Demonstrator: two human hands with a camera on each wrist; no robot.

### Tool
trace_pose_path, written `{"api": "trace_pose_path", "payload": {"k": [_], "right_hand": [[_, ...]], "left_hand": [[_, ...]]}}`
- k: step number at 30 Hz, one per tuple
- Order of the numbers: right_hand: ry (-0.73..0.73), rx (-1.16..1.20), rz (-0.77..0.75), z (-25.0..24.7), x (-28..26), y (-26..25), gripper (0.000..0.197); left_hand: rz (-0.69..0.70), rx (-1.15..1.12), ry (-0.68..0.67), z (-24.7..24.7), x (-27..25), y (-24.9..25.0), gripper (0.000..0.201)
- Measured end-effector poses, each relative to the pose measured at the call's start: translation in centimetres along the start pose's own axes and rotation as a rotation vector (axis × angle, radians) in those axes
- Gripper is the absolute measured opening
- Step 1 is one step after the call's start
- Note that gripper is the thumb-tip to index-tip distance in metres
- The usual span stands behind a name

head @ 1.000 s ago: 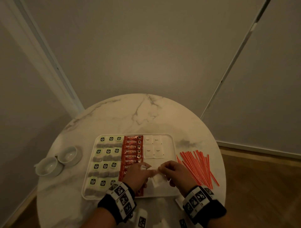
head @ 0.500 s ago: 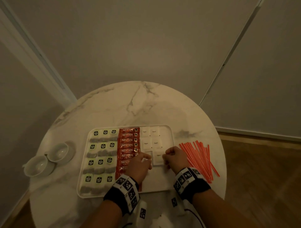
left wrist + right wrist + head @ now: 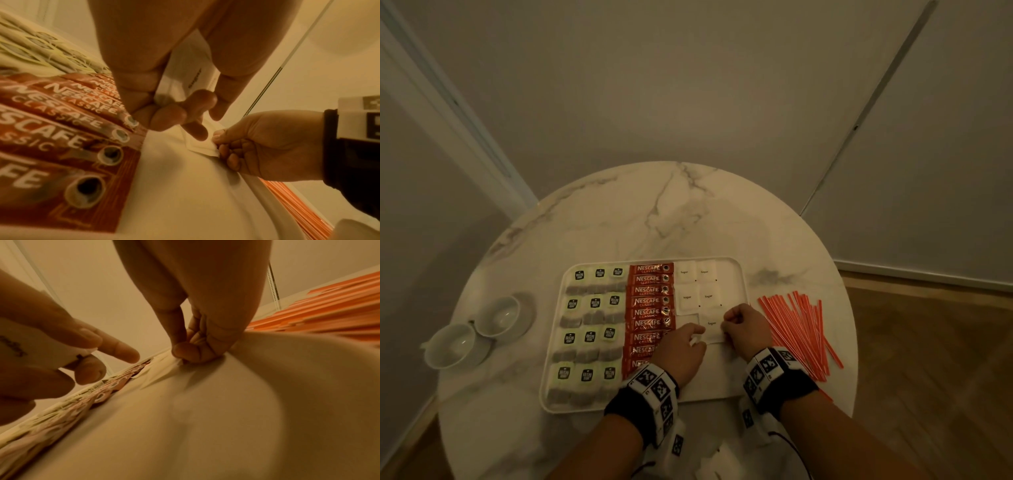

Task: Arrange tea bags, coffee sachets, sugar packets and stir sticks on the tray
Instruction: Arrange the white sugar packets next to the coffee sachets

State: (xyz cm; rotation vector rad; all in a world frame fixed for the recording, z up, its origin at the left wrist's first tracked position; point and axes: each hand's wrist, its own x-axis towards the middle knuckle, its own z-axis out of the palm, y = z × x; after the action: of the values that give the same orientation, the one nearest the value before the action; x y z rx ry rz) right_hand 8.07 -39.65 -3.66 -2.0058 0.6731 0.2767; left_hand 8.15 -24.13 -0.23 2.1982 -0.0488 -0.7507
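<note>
On the white tray [image 3: 736, 383], tea bags [image 3: 592, 335] fill the left, red coffee sachets [image 3: 650, 308] the middle and white sugar packets [image 3: 697, 286] the far right. My left hand [image 3: 697, 337] grips a small stack of sugar packets [image 3: 189, 68] in its curled fingers, and its forefinger points down at a single sugar packet [image 3: 711, 327] lying flat in the third row. My right hand [image 3: 727, 323] pinches that packet's right corner [image 3: 211, 149] against the tray. Orange stir sticks [image 3: 801, 329] lie on the table right of the tray.
Two white cups on saucers [image 3: 479, 329] stand at the left of the round marble table [image 3: 654, 212]. Loose white packets [image 3: 715, 459] lie at the table's near edge, between my forearms. Walls close in behind the table.
Both hands moved from over the tray's front part to its third row. The packet held between them a second ago now lies flat on the tray.
</note>
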Motion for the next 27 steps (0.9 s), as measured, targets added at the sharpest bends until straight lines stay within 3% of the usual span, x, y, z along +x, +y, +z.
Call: {"api": "trace_pose_path", "payload": {"k": [13, 27], "right_hand": [[0.015, -0.107, -0.023, 0.3, 0.2, -0.2, 0.018], [0.023, -0.226, -0.054, 0.5, 0.5, -0.2, 0.006]], "left_hand": [[0.011, 0.18, -0.029, 0.5, 0.6, -0.2, 0.048], [0.101, 0.291, -0.01, 1.0, 0.4, 0.2, 0.049]]}}
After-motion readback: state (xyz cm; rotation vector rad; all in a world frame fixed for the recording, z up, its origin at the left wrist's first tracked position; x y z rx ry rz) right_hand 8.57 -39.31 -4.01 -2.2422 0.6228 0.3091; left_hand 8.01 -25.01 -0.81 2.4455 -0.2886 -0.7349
